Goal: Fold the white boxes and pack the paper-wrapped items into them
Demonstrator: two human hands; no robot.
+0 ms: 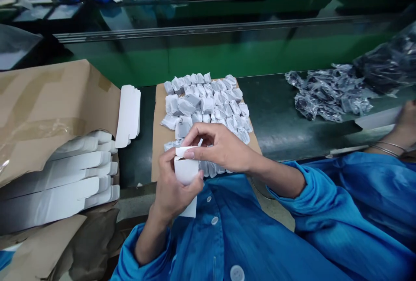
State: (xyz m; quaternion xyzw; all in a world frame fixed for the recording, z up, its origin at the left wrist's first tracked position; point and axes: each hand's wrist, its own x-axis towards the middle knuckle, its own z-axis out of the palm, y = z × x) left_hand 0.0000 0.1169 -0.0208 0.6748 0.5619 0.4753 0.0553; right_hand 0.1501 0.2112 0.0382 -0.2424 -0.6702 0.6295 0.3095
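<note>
A small white carton (186, 171) is held upright in front of my chest. My left hand (173, 185) wraps round its body, thumb on the near face. With thumb and fingers my right hand (216, 147) pinches the top flap of the carton, which stands partly raised. Just beyond my hands, several small items in whitish wrapping (208, 105) lie in rows on a flat cardboard sheet (159, 142). My right hand partly hides the nearest rows. What is inside the carton cannot be seen.
At the left, a brown cardboard box (97, 94) holds several flattened white cartons (74, 181); more flat cartons (128, 116) lean beside it. Black items in clear plastic bags (331, 92) lie at the right. A co-worker's arm (403, 131) is close on the right. Other people work across the bench.
</note>
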